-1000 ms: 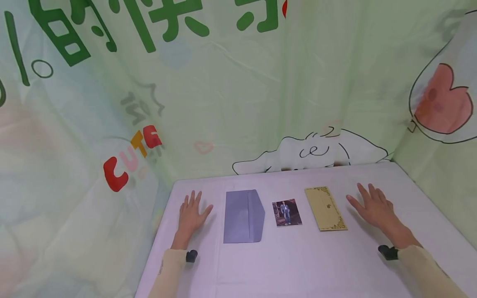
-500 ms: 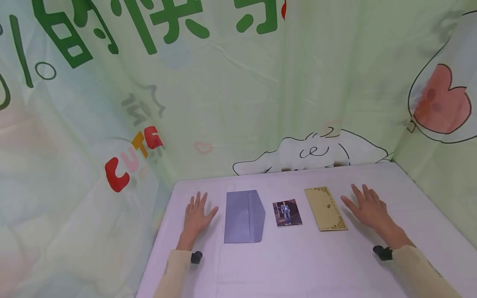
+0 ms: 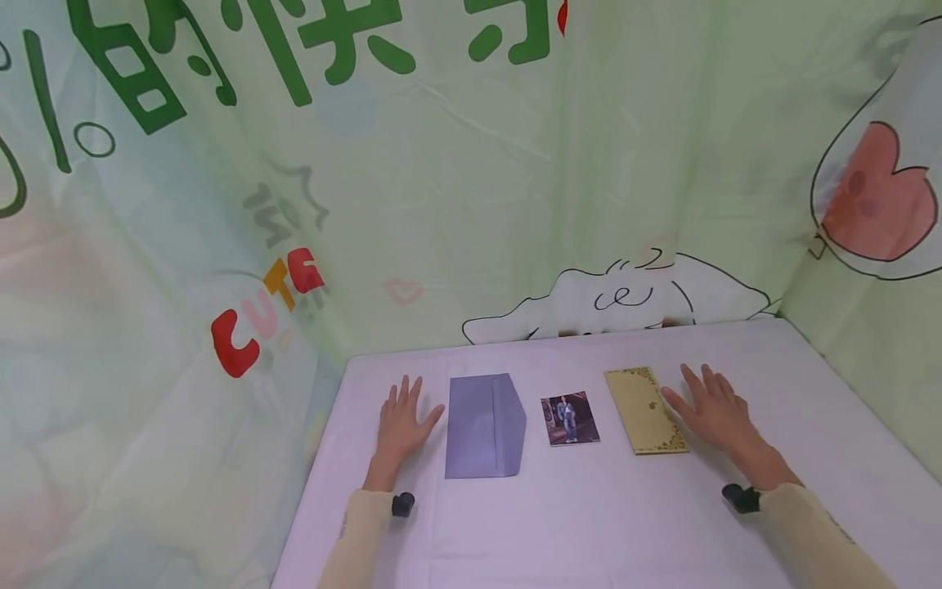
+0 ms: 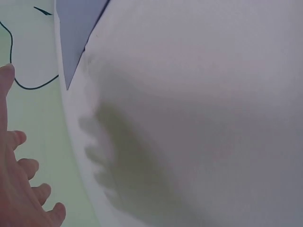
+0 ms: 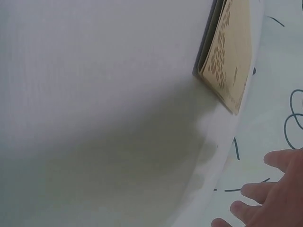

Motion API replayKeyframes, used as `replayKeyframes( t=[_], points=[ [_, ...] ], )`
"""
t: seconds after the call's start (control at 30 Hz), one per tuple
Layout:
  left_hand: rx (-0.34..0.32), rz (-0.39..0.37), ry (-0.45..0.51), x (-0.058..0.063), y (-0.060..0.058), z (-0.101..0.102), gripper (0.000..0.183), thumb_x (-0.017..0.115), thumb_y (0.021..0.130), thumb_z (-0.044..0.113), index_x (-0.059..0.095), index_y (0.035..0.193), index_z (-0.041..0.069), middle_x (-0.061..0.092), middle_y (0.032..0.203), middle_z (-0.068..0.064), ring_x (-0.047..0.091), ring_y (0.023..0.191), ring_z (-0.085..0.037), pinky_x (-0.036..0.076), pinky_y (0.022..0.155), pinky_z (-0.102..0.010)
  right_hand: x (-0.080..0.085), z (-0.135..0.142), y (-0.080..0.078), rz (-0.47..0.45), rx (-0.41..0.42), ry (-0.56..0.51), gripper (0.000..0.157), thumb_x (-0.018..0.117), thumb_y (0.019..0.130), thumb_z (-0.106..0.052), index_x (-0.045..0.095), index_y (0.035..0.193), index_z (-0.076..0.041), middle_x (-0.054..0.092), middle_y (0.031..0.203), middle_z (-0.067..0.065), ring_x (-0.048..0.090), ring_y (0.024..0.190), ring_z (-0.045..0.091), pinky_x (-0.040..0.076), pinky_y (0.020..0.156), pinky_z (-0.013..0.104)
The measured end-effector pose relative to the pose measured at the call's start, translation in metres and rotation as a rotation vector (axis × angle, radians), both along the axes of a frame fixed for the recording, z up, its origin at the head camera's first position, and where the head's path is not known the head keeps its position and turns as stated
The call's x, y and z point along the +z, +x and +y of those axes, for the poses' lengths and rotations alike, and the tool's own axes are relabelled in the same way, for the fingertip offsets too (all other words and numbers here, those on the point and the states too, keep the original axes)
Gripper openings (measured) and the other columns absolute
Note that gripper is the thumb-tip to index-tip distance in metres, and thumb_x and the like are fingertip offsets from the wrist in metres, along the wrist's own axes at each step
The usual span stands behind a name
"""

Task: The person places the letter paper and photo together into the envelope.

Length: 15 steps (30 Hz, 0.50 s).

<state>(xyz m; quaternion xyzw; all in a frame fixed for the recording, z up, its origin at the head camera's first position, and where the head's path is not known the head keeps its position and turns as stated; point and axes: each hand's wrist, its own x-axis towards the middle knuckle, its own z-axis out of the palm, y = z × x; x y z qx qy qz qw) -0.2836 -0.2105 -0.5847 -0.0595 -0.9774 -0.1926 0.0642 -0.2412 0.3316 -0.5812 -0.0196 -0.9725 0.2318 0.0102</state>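
Note:
On the pale table lies a lavender envelope (image 3: 484, 425), its pointed flap toward the right. A small photo print (image 3: 570, 418) of a standing person lies in the middle. Right of it is a gold card or envelope (image 3: 647, 410) with a dark ornamental border; the right wrist view shows layered edges. My left hand (image 3: 401, 429) hovers left of the lavender envelope with fingers spread, holding nothing. Just right of the gold piece hovers my right hand (image 3: 714, 413), fingers spread and holding nothing. Both hands cast shadows on the cloth in the wrist views.
A light lilac cloth covers the table (image 3: 545, 523). Behind and to both sides hangs a printed pale green curtain (image 3: 456, 180) with lettering and cartoon drawings. A dark device (image 3: 402, 504) sits at the left wrist, another dark device (image 3: 740, 498) at the right.
Both hands have moved inward: the left hand rightward toward the lavender envelope, the right hand leftward toward the gold piece. The three flat items lie where they were.

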Motion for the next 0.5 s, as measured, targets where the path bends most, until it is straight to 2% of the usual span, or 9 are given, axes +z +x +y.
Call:
replayKeyframes(
  t=[0.17,0.33,0.5],
  points=[
    [-0.007,0.004,-0.003,-0.002,-0.004,0.008,0.082,0.05,0.095,0.066,0.031,0.159,0.018,0.022,0.167,-0.017,0.018,0.153,-0.044,0.021,0.12,-0.062,-0.004,-0.006,-0.002,-0.014,0.031,-0.023,0.09,0.033,0.102,-0.064,0.01,0.159,0.002,0.001,0.159,0.041,0.001,0.143,0.064,0.007,0.106,0.082],
    [-0.01,0.013,-0.011,-0.004,-0.005,0.014,0.081,0.048,0.095,0.068,0.032,0.158,0.019,0.023,0.167,-0.016,0.019,0.153,-0.043,0.023,0.12,-0.062,-0.005,-0.015,-0.002,-0.014,0.035,-0.002,0.089,0.034,0.102,-0.064,0.012,0.158,0.002,0.003,0.159,0.041,0.004,0.143,0.064,0.009,0.106,0.081],
    [-0.019,-0.006,-0.003,-0.003,-0.005,0.021,0.082,0.049,0.095,0.067,0.03,0.159,0.019,0.021,0.167,-0.016,0.017,0.154,-0.043,0.021,0.121,-0.061,-0.005,-0.025,-0.003,-0.012,0.043,-0.002,0.091,0.033,0.101,-0.066,0.013,0.158,0.002,0.004,0.159,0.041,0.004,0.144,0.063,0.01,0.106,0.081]
  ],
)
